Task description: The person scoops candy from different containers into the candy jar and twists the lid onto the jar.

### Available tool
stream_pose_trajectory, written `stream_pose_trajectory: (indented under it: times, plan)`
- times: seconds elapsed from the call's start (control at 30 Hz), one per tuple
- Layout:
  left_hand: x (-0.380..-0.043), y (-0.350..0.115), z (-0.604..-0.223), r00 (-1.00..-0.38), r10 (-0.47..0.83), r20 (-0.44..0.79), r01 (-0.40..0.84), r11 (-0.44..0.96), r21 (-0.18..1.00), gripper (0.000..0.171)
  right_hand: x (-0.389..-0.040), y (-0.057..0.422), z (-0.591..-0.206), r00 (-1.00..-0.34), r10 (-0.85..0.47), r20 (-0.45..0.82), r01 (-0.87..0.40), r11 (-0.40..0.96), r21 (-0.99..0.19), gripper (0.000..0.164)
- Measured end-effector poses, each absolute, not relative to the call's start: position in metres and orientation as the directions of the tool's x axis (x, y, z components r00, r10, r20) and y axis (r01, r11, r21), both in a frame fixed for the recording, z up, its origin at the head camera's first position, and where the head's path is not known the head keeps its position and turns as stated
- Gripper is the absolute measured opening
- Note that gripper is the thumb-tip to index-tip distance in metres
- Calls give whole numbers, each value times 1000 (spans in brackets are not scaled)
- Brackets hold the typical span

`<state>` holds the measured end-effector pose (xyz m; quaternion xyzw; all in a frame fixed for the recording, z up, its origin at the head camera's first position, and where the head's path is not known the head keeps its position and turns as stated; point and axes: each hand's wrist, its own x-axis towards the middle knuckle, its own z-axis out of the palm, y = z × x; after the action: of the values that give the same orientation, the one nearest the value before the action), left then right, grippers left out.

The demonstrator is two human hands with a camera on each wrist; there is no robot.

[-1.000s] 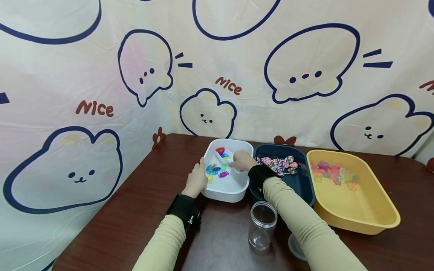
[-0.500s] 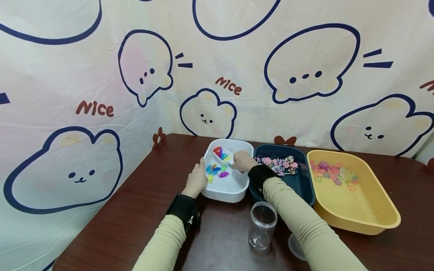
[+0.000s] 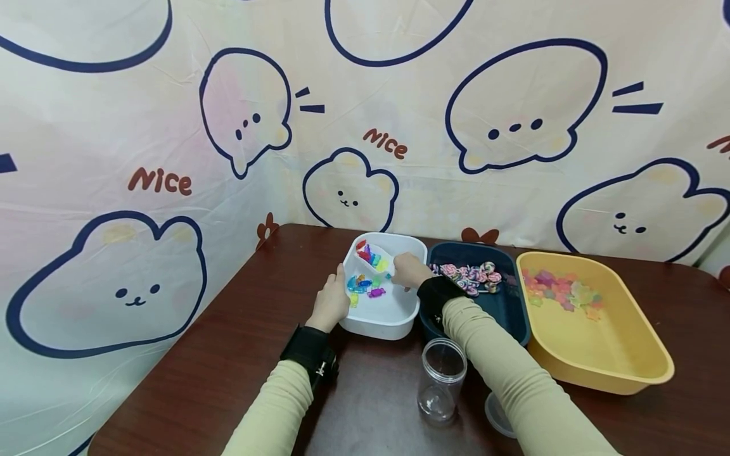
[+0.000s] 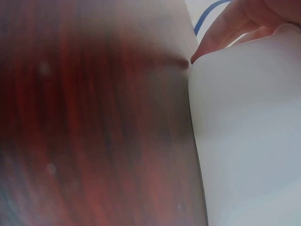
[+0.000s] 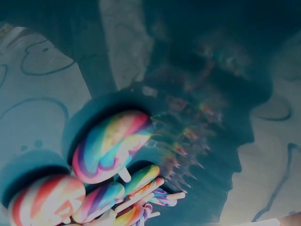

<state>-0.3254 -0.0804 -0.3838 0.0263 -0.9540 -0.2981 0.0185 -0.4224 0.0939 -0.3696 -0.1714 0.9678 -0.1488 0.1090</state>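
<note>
The right hand [image 3: 409, 271]'s fingers are clamped on the handle of a white scoop [image 3: 384, 254], its bowl just left of them with colourful candy pieces [image 3: 367, 253] in it. The left hand [image 3: 331, 303]'s fingers grip the left rim of a white bin [image 3: 393, 310]. Loose translucent candies [image 3: 364, 284] lie between both sets of fingers. Right of the right fingers are lollipops [image 3: 467, 278] in a navy bin [image 3: 509, 316], then a yellow bin [image 3: 604, 348].
</note>
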Motion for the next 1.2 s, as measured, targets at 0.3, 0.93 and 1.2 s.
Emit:
stream_pose_trajectory:
  times: [0.3,0.93,1.2]
  plan:
    - [-325,-79,-383,-998,-63,8,-47,816,575,67,-422,96,-368,-923,-352,-155,-278,888,-366,33]
    - [-321,-79,-387,-999,-52,-6,-47,827,560,66,-391,118,-329,-888,-450,-98,-361,812,-460,14]
    - [-321,-81,-384,-999,-34,-2,-29,836,549,66,-337,154,-287,-871,-490,-5,-446,797,-407,18]
